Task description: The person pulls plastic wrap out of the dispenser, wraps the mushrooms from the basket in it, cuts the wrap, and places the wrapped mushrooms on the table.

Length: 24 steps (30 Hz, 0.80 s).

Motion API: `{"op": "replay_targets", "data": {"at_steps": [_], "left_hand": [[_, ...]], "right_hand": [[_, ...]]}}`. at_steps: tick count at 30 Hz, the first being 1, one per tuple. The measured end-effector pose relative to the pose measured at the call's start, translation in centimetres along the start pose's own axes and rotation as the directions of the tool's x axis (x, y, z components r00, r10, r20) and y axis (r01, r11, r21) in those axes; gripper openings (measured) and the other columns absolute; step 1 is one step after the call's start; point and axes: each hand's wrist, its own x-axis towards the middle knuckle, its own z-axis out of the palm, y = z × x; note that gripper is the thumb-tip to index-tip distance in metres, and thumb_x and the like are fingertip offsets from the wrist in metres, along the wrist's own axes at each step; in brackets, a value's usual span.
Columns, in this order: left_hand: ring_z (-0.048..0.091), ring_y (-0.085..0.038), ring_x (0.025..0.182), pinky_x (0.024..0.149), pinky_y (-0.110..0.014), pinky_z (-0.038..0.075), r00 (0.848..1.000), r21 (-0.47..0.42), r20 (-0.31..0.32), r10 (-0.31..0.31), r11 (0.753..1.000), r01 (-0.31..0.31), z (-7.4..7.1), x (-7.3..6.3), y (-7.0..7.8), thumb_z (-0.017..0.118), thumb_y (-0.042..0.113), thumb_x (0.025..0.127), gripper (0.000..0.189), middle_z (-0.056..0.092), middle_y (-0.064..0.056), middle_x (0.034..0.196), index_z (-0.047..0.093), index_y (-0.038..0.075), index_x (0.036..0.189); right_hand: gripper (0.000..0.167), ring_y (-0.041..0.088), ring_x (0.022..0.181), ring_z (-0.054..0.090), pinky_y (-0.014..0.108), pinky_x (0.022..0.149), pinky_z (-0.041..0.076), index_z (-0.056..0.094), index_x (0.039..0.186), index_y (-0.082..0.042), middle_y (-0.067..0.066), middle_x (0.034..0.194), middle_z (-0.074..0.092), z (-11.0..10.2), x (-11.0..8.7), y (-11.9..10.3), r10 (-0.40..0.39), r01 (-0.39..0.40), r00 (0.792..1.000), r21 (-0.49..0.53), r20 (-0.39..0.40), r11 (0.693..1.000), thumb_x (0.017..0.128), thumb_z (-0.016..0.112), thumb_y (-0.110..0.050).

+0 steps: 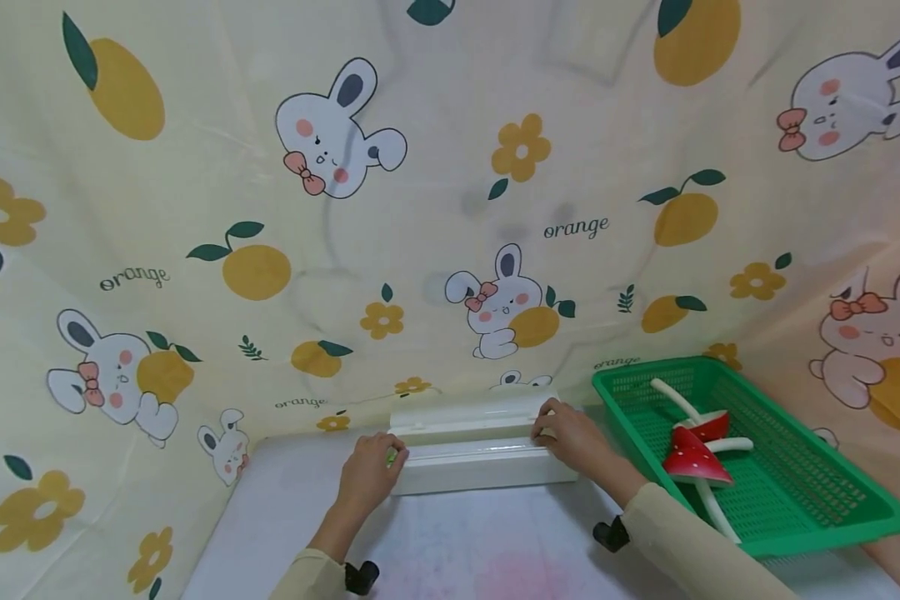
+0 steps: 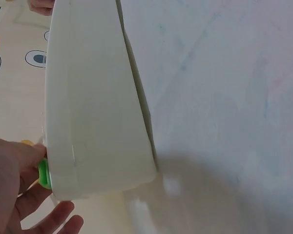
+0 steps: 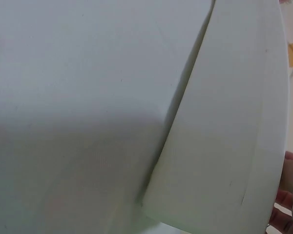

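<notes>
A long white box with its lid raised, looking like a cling film dispenser [image 1: 487, 472], lies across the white table near the back. The lid [image 1: 472, 412] tilts up behind the body. My left hand [image 1: 371, 472] grips the box's left end, with thumb and fingers around a small green piece [image 2: 44, 173] like a cutter slide. At the opposite end, my right hand [image 1: 573, 437] has its fingers curled onto the top edge by the lid. In the right wrist view, the box's front wall [image 3: 219, 146] hides most of that hand's fingertips. Whether film lies between the fingers, I cannot tell.
A green plastic basket [image 1: 817, 542] stands at the right, close to my right forearm. Inside it lie red-capped toy mushrooms [image 1: 697, 458] with white stems. Behind the table [image 1: 450, 542] hangs a patterned cloth [image 1: 450, 208] with rabbits and oranges.
</notes>
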Motion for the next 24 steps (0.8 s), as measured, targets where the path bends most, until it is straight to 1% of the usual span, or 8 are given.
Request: {"op": "replay_targets", "data": {"at_steps": [2, 5, 8, 12, 17, 19, 21, 24], "left_hand": [[0.066, -0.031, 0.114, 0.087, -0.049, 0.060, 1.000, -0.003, -0.005, -0.002, 1.000, 0.002, 0.16, 0.15, 0.09, 0.076, 0.025, 0.102, 0.009, 0.076, -0.002, 0.110, 0.075, 0.016, 0.103], [0.066, -0.032, 0.112, 0.089, -0.051, 0.058, 1.000, -0.045, -0.026, -0.001, 0.999, 0.000, 0.38, 0.42, 0.07, 0.074, 0.020, 0.103, 0.007, 0.077, -0.004, 0.107, 0.074, 0.013, 0.102], [0.064, -0.033, 0.111, 0.092, -0.052, 0.056, 0.999, -0.096, -0.042, 0.014, 0.995, -0.018, 0.65, 0.59, -0.15, 0.073, 0.016, 0.103, 0.006, 0.077, -0.006, 0.104, 0.073, 0.011, 0.102], [0.062, -0.031, 0.113, 0.094, -0.051, 0.054, 0.999, -0.153, -0.032, 0.010, 0.988, -0.015, 0.90, 0.53, -0.39, 0.076, 0.022, 0.102, 0.011, 0.075, -0.002, 0.102, 0.069, 0.013, 0.099], [0.062, -0.028, 0.111, 0.093, -0.049, 0.053, 1.000, -0.166, -0.028, -0.002, 0.986, -0.002, 0.89, 0.65, -0.20, 0.080, 0.023, 0.099, 0.013, 0.073, 0.003, 0.099, 0.069, 0.017, 0.098], [0.063, -0.027, 0.109, 0.093, -0.049, 0.054, 0.999, -0.169, -0.040, -0.018, 0.986, 0.011, 0.79, 0.79, 0.00, 0.080, 0.019, 0.099, 0.009, 0.073, 0.003, 0.098, 0.071, 0.017, 0.099], [0.064, -0.026, 0.104, 0.090, -0.048, 0.054, 0.998, -0.168, -0.060, -0.030, 0.986, 0.019, 0.66, 0.91, 0.18, 0.080, 0.018, 0.099, 0.007, 0.074, 0.004, 0.096, 0.073, 0.017, 0.100], [0.063, -0.022, 0.097, 0.085, -0.043, 0.054, 0.996, -0.181, -0.074, -0.054, 0.983, 0.040, 0.47, 1.05, 0.28, 0.080, 0.017, 0.098, 0.006, 0.074, 0.005, 0.094, 0.075, 0.019, 0.099]], "right_hand": [[0.012, 0.015, 0.087, 0.060, 0.038, 0.074, 0.053, 0.081, 0.089, -0.022, -0.004, 0.103, 0.064, 0.11, -0.09, 0.03, -0.001, 0.001, 1.000, -0.010, -0.016, 1.000, 0.090, 0.088, -0.012], [0.011, 0.018, 0.092, 0.063, 0.040, 0.077, 0.057, 0.078, 0.091, -0.020, -0.003, 0.104, 0.067, 0.28, -0.23, -0.07, 0.017, -0.017, 1.000, 0.010, -0.014, 1.000, 0.093, 0.085, -0.012], [0.012, 0.021, 0.097, 0.064, 0.041, 0.080, 0.059, 0.075, 0.092, -0.020, -0.001, 0.108, 0.071, 0.41, -0.39, -0.31, 0.079, -0.078, 0.997, 0.089, 0.000, 0.993, 0.095, 0.083, -0.013], [0.012, 0.022, 0.099, 0.062, 0.041, 0.081, 0.059, 0.074, 0.091, -0.019, 0.002, 0.111, 0.072, 0.62, -0.60, -0.45, 0.141, -0.136, 0.990, 0.185, -0.016, 0.973, 0.095, 0.082, -0.010], [0.011, 0.019, 0.090, 0.058, 0.034, 0.074, 0.054, 0.075, 0.094, -0.016, 0.000, 0.102, 0.070, 0.74, -0.65, -0.48, 0.185, -0.166, 0.981, 0.235, -0.060, 0.958, 0.094, 0.081, -0.007], [0.010, 0.017, 0.083, 0.054, 0.032, 0.069, 0.050, 0.075, 0.097, -0.015, -0.001, 0.097, 0.068, 0.72, -0.59, -0.51, 0.200, -0.177, 0.978, 0.254, -0.065, 0.951, 0.095, 0.080, -0.007], [0.009, 0.016, 0.079, 0.052, 0.029, 0.066, 0.047, 0.075, 0.099, -0.015, -0.002, 0.093, 0.067, 0.69, -0.50, -0.55, 0.218, -0.194, 0.974, 0.276, -0.059, 0.941, 0.096, 0.080, -0.008], [0.008, 0.015, 0.077, 0.051, 0.027, 0.065, 0.046, 0.075, 0.100, -0.014, -0.004, 0.090, 0.068, 0.58, -0.43, -0.53, 0.225, -0.200, 0.972, 0.284, -0.059, 0.938, 0.096, 0.079, -0.008]]}}
